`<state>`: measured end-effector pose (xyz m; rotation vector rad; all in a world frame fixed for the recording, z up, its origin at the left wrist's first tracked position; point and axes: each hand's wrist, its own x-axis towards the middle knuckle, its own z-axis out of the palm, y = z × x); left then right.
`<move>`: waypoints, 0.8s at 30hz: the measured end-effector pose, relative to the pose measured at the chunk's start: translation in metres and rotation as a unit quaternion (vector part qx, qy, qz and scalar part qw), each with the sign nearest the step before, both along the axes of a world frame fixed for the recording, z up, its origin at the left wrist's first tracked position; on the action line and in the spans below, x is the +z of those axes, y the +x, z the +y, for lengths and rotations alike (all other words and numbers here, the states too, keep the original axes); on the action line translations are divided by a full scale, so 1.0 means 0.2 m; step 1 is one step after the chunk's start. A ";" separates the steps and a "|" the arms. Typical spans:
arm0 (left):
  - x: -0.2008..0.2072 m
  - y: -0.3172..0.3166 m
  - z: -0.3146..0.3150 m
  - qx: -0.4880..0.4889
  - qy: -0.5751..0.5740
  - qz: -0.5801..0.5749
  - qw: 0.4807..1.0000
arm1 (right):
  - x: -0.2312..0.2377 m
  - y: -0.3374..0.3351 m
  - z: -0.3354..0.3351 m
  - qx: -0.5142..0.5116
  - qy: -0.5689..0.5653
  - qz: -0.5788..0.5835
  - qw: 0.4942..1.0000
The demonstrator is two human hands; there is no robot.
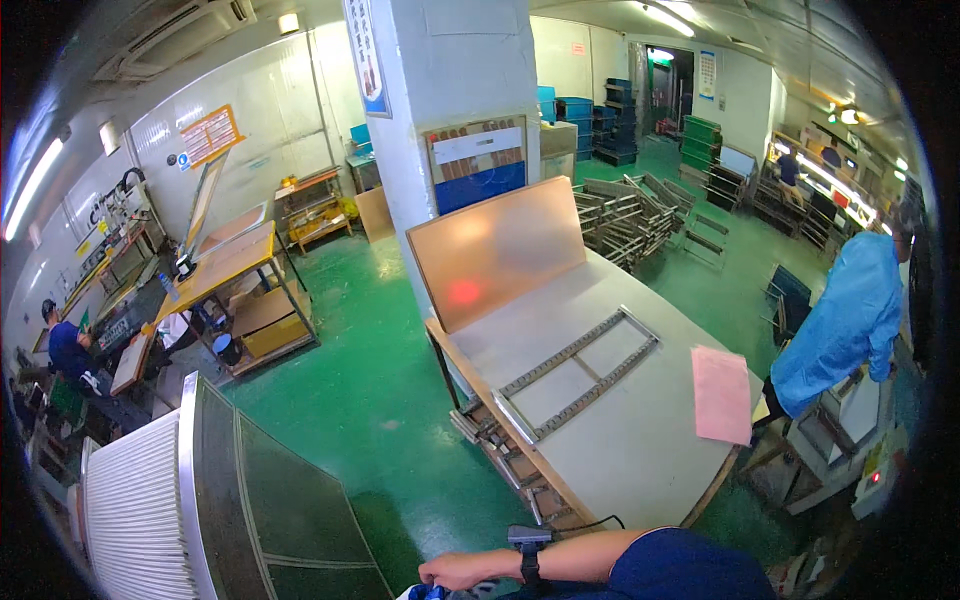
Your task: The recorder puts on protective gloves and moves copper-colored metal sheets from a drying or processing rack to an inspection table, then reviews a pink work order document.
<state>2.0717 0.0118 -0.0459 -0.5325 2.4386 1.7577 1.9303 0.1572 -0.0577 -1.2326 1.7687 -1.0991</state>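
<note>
My right hand (pixel 455 570) is low in the picture, its forearm reaching in from the lower right, with a black strap and a small device (pixel 530 538) at the wrist. The fingers curl downward over something blue and white (pixel 428 592), mostly cut off by the lower edge, so I cannot make out what it is. Beyond the hand stands a grey-topped table (pixel 600 470). A ladder-like metal frame with notched sides (pixel 580 370) lies flat on it, and a pink sheet (pixel 721 395) is near its right edge. My left hand does not show.
A copper-coloured board (pixel 505 250) stands upright on the table by the pillar (pixel 470 80). At left is a white pleated filter-like unit (pixel 140 510). A person in a blue coat (pixel 845 320) is at right; another person (pixel 70 345) works at far left. Metal frames (pixel 625 215) are piled behind.
</note>
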 end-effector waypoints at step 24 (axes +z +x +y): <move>0.04 0.06 0.10 0.155 0.159 0.041 0.974 | 0.13 0.25 -0.10 -0.241 -0.078 0.150 0.956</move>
